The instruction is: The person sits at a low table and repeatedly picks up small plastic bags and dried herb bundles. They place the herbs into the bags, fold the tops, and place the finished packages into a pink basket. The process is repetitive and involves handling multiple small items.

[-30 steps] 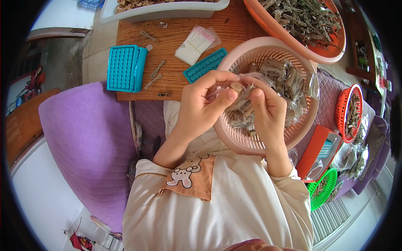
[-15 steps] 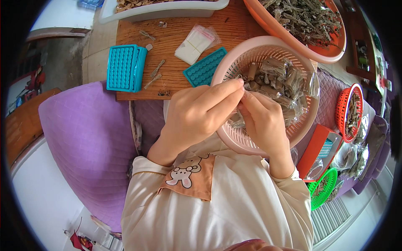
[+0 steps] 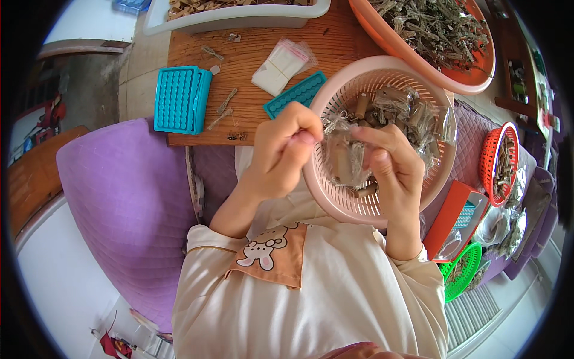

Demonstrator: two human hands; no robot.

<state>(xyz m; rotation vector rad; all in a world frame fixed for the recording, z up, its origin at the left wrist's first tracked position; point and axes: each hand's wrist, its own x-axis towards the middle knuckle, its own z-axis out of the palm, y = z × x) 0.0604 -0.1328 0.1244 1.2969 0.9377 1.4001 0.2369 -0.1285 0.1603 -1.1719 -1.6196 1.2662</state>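
Note:
A clear plastic bag (image 3: 342,158) holds brown rolls, and its gathered, crinkled neck is up between my hands. My left hand (image 3: 284,152) is closed with thumb and fingertips together, just left of the bag's neck; anything in the pinch is too small to make out. My right hand (image 3: 394,173) has its index finger reaching to the bag's neck, the thumb bent below it; the fingers behind are partly hidden, and they seem to grip the bag. Below both hands is a pink slotted basket (image 3: 326,197) with more bagged brown rolls (image 3: 412,116).
On the wooden table (image 3: 239,54) are teal trays (image 3: 174,99), a teal mould (image 3: 296,93), small clear bags (image 3: 281,66) and dried sprigs (image 3: 226,102). An orange basin (image 3: 362,27) of dried plants and a white tub (image 3: 239,21) stand behind. Red (image 3: 491,155) and green baskets (image 3: 469,278) are right.
My hands have moved apart from a joint pinch, the left one down and leftward. The bag now shows between them, and my right index finger has straightened.

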